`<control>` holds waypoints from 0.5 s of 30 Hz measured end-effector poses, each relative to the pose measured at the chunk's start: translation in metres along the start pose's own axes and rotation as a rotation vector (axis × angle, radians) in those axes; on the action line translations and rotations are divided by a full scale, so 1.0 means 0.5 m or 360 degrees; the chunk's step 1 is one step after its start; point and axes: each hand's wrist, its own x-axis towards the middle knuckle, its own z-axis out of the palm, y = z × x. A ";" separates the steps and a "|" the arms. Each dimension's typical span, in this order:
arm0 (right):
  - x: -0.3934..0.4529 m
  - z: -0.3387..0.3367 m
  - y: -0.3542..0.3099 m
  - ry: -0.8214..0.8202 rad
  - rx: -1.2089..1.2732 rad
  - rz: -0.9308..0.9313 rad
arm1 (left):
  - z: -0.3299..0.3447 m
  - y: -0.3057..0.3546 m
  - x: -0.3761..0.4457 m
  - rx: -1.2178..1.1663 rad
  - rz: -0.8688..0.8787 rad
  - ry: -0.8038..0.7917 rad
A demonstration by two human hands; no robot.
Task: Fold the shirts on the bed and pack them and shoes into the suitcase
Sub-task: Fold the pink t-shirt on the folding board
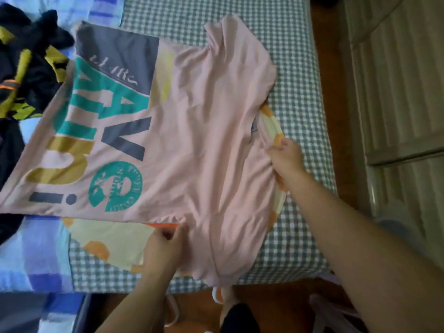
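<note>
Pink shirt (192, 140) lies spread on the bed (295, 56), both hands pinching it: left (165, 246) near edge, right (286, 157) collar.

This is a bedroom in a home. There is a bed (300, 75) with a checked sheet and a blue blanket (31, 248) on it, and clothes lie on top, like a pink shirt (192, 131) and a dark heap of clothes (26, 58). Beside the bed is a brown wooden floor (322, 44).
</note>
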 end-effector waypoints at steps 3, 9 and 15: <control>0.054 0.006 0.012 0.0147 -0.0181 -0.0017 | 0.032 -0.011 0.003 -0.0021 0.0086 0.0152; 0.032 -0.050 0.125 0.0511 -0.0167 0.0064 | 0.050 -0.029 -0.038 -0.0111 0.0123 0.0319; -0.001 -0.060 0.154 0.0330 0.0564 0.0266 | 0.035 -0.015 -0.065 -0.0104 0.0112 -0.0031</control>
